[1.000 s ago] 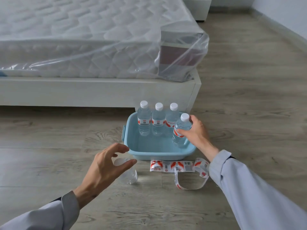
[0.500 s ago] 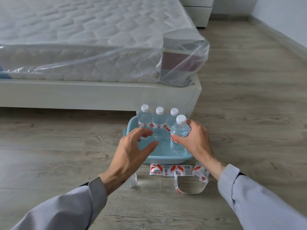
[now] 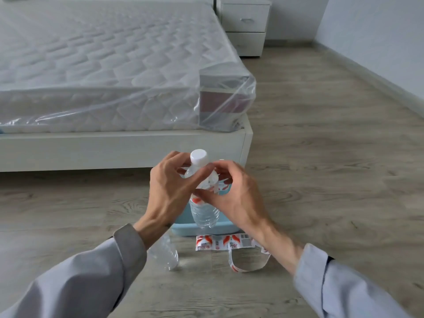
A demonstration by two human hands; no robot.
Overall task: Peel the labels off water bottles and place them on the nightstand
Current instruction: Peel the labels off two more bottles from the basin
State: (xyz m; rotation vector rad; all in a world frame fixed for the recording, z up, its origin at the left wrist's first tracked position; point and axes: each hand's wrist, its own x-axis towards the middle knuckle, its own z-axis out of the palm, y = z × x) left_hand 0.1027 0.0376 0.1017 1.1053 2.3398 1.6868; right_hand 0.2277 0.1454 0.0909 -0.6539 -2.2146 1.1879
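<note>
A clear water bottle (image 3: 205,213) with a white cap and a red-and-white label is held upright in front of me, above the blue tub (image 3: 183,228). My left hand (image 3: 171,191) grips its upper part from the left. My right hand (image 3: 231,196) pinches at the label from the right. A bare bottle (image 3: 166,253) lies on the floor under my left wrist. Peeled labels (image 3: 226,243) lie on the floor in front of the tub. The white nightstand (image 3: 244,24) stands far back beside the bed. The other bottles in the tub are hidden behind my hands.
A bed (image 3: 124,145) with a plastic-wrapped mattress (image 3: 103,65) fills the left and back. Wooden floor (image 3: 332,157) stretches along the right side up to the nightstand. A wall and baseboard (image 3: 378,72) run along the far right.
My right hand lifted the bottle out of the tub and up toward me. My left hand came in and took hold of it. The view tilted up, showing the nightstand.
</note>
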